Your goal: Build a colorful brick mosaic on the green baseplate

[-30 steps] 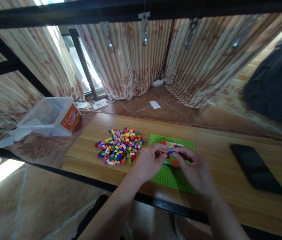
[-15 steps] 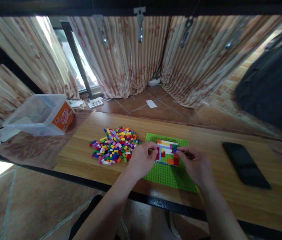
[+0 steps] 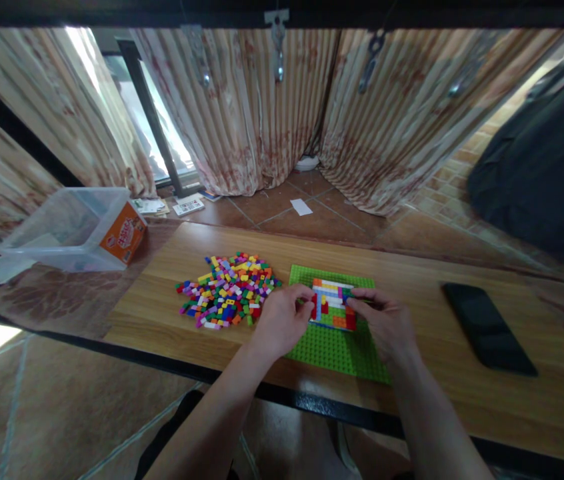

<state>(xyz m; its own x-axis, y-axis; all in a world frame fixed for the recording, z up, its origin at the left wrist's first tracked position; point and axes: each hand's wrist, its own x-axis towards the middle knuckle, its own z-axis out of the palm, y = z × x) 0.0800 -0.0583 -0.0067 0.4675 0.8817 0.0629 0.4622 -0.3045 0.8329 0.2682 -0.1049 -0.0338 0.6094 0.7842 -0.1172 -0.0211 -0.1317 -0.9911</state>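
Note:
A flat, multi-coloured panel of toy bricks [image 3: 335,303] sits on a green studded baseplate [image 3: 335,357]. My left hand [image 3: 282,319] is at the panel's left edge, thumb and forefinger closed at a red toy brick [image 3: 315,308]. Whether that brick is loose or part of the panel, I cannot tell. On the opposite side my right hand [image 3: 387,323] pinches a small blue toy brick [image 3: 347,299] at the panel's upper right, touching it. The fingertips partly cover both bricks.
Left of the baseplate lies a heap of loose toy bricks [image 3: 232,290]. A black phone [image 3: 489,330] rests at the right of the wooden table [image 3: 155,300]. Beyond the table's left end stands a clear plastic bin [image 3: 77,230] with an orange label.
The fingers of my right hand have shifted slightly and straightened over the blue toy brick. My left hand stays put at the panel's edge. The whole view has drifted a little.

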